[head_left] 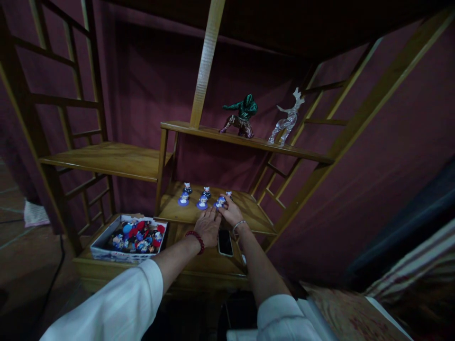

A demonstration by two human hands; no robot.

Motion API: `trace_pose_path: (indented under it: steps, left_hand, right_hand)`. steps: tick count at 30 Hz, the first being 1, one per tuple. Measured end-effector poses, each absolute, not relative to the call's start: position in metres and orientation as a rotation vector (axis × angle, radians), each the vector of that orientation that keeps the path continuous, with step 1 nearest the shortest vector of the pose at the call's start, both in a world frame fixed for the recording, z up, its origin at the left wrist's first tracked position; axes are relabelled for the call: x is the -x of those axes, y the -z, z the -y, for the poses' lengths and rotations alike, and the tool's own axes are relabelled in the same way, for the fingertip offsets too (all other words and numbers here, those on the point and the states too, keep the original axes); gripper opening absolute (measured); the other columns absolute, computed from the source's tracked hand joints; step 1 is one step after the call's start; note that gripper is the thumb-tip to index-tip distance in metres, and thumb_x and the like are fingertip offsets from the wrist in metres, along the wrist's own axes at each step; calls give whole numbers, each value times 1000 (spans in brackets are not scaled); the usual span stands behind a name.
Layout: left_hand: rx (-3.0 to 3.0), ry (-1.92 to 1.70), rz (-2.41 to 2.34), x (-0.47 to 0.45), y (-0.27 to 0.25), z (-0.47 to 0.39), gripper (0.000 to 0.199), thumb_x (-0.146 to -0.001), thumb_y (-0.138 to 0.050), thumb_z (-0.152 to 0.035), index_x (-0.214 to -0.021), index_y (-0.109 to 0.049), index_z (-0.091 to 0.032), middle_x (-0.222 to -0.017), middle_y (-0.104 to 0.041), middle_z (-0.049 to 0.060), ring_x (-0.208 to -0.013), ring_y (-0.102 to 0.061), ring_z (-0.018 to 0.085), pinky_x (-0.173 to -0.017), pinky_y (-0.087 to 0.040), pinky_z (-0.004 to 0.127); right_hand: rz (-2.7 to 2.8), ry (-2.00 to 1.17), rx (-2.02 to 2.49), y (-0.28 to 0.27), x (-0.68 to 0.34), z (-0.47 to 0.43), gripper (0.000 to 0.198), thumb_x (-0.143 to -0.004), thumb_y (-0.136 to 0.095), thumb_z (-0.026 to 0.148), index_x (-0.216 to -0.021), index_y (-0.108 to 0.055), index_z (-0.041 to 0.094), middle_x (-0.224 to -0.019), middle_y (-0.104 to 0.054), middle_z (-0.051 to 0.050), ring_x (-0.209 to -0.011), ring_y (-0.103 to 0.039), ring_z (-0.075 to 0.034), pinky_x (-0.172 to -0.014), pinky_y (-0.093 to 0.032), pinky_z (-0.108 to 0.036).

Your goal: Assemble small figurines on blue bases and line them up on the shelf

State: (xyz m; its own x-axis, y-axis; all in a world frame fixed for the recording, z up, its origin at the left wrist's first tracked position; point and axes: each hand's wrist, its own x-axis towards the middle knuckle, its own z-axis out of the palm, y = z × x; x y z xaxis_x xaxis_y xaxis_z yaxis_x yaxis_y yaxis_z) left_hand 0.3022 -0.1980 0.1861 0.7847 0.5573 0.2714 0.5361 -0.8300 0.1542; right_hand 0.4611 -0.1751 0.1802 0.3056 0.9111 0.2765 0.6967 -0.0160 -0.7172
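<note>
The purple figurine (220, 202) stands on the lower shelf (255, 214), gripped between the right hand's (232, 214) thumb and fingers. The left hand (208, 229), fingers extended, is just beside it.

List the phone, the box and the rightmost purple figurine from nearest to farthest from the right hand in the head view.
1. Rightmost purple figurine: touching the right hand.
2. Phone: between the forearms.
3. Box: far off left.
</note>
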Motion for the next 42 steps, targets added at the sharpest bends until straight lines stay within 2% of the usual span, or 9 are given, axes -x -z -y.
trace_pose_path:
  steps: [4, 8, 13, 16, 19, 23, 27, 32, 42]
  left_hand:
    - [-2884, -604, -861, -300, -182, 198, 70, -64, -54, -20, -128, -32, -4, -137, -29, 21, -127, -25, 31, -104, -19, 43]
    - [-2812, -864, -740, -292, -178, 197, 46, -71, -47, -14, -117, -45, -8, -130, -40, 16, -120, -36, 25, -101, -29, 38]
    - [-2564, -1272, -757, -263, -176, 191, 30, -76, -35, -5, -98, -53, -15, -103, -55, 8, -100, -49, 17, -90, -41, 30]
    - [-2437, -1443, -988, -242, -177, 183, 27, -75, -37, -5, -94, -51, -16, -93, -53, 8, -94, -49, 19, -86, -42, 34]
    - [-2341, -1537, -1198, -229, -179, 170, 33, -72, -41, -7, -104, -46, -14, -101, -49, 11, -101, -46, 23, -90, -39, 40]
    - [-2285, -1444, -1373, -230, -186, 152, 54, -69, -49, -14, -121, -34, -11, -120, -41, 15, -114, -39, 27, -97, -32, 42]
    - [-2218, -1160, -1510, -238, -193, 138, 64, -71, -51, -23, -128, -27, -11, -122, -43, 16, -116, -41, 27, -96, -33, 38]
    - [-2208, -1024, -1527, -240, -194, 130, 57, -74, -48, -21, -127, -32, -7, -121, -48, 17, -114, -44, 23, -95, -34, 31]
    - [-2286, -967, -1621, -243, -195, 133, 43, -75, -44, -19, -117, -46, -8, -109, -57, 14, -103, -51, 24, -90, -37, 32]
  right_hand:
    - [1420, -326, 1731, -179, -461, 175, 55, -70, -53, 14, -122, -42, 26, -104, -62, -2, -89, -61, -15, -82, -47, -29]
    - [1390, -331, 1680, -179, -462, 175, 53, -71, -51, 17, -123, -42, 24, -107, -61, -4, -91, -60, -15, -84, -46, -29]
    - [1383, -315, 1750, -187, -456, 181, 49, -72, -52, 25, -120, -45, 20, -102, -62, -5, -88, -61, -16, -86, -44, -31]
    - [1350, -277, 1770, -193, -451, 186, 46, -73, -53, 29, -118, -48, 20, -105, -60, -7, -88, -60, -17, -85, -44, -32]
    - [1333, -259, 1740, -196, -448, 189, 45, -73, -53, 32, -117, -49, 21, -106, -60, -6, -91, -60, -17, -85, -45, -31]
    - [1326, -245, 1721, -197, -446, 191, 45, -74, -52, 35, -116, -49, 21, -104, -61, -5, -91, -60, -17, -87, -44, -32]
    - [1323, -229, 1705, -198, -448, 192, 46, -75, -50, 38, -117, -48, 18, -105, -61, -7, -93, -60, -17, -89, -43, -31]
    - [1341, -174, 1685, -195, -450, 191, 44, -76, -48, 39, -116, -49, 19, -105, -62, -6, -93, -60, -16, -90, -43, -31]
    - [1380, 50, 1683, -220, -457, 186, 35, -80, -45, 37, -109, -54, 19, -102, -64, -5, -93, -59, -15, -89, -43, -31]
